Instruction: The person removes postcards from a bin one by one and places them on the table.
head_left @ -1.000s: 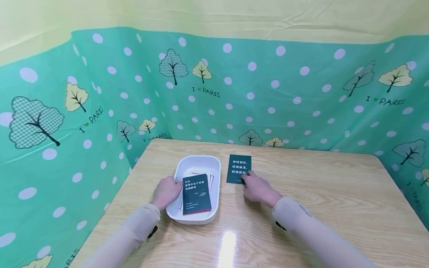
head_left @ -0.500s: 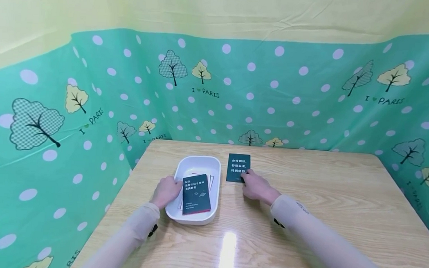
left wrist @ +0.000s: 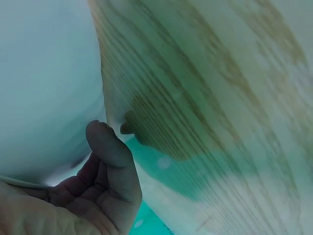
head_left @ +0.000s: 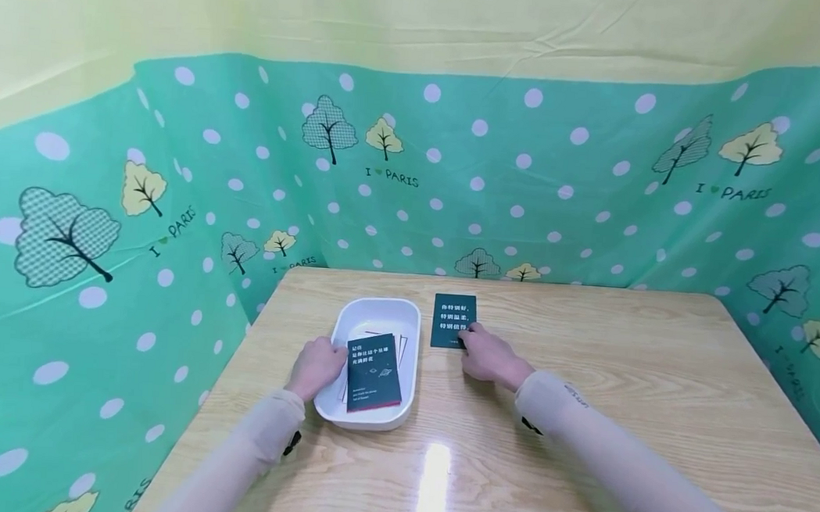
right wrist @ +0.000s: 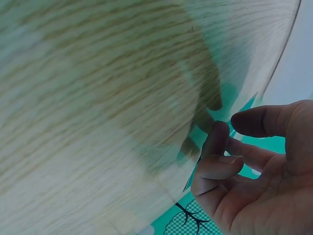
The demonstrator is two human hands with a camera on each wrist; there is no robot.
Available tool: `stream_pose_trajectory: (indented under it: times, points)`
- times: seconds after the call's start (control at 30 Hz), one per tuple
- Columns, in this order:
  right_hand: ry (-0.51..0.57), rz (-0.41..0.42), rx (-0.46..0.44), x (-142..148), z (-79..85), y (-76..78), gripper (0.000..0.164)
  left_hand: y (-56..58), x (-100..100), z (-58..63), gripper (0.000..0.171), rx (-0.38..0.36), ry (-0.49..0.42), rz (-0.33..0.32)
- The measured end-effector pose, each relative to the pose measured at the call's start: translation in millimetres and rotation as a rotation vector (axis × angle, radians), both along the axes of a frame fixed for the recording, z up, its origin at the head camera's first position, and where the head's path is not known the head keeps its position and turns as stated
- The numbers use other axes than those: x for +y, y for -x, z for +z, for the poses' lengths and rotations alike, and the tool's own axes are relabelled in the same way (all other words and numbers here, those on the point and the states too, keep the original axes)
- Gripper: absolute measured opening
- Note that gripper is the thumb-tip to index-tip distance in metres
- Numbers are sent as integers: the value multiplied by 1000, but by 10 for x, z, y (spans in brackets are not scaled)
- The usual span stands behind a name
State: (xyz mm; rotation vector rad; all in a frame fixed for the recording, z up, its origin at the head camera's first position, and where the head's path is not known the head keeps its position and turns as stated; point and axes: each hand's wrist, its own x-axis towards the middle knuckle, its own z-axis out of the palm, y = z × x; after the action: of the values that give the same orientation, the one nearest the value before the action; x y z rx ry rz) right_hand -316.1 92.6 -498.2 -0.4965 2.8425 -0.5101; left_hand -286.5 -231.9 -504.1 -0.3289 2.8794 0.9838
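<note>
Across a pale wood-grain worktop [head_left: 618, 425], left of its middle, stands a white tub [head_left: 381, 317]; a dark green booklet [head_left: 375, 373] lies in it over white sheets [head_left: 403, 348]. Just right of the tub, toward the worktop's far edge, is a dark green card [head_left: 453, 312] with white lettering. The left hand [head_left: 318, 366] grips the tub's left rim, and the right hand [head_left: 491, 356] pinches the card by its near right part (whether it lies fully flat, I cannot tell). A streak of glare [head_left: 432, 492] shines on the worktop's near part. Along the far, left and right sides hangs a cloth [head_left: 541, 193], green with pale dots and printed trees below, yellow above.
</note>
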Motion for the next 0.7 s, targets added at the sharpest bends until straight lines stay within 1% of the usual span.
stream_pose_trajectory:
  times: [0.23, 0.4, 0.53, 0.7]
  points:
    - [-7, -4, -9, -51, -10, 14, 52, -4, -11, -15, 29, -8, 10, 18]
    - [6, 1, 11, -36, -21, 28, 52, 7, -8, -13, 27, 0, 33, 23]
    - [-1, 7, 12, -25, -9, 26, 52, 1, -10, -13, 26, 2, 43, 16]
    - [23, 9, 18, -15, 5, 21, 53, 1, -4, -12, 27, -4, 52, 13]
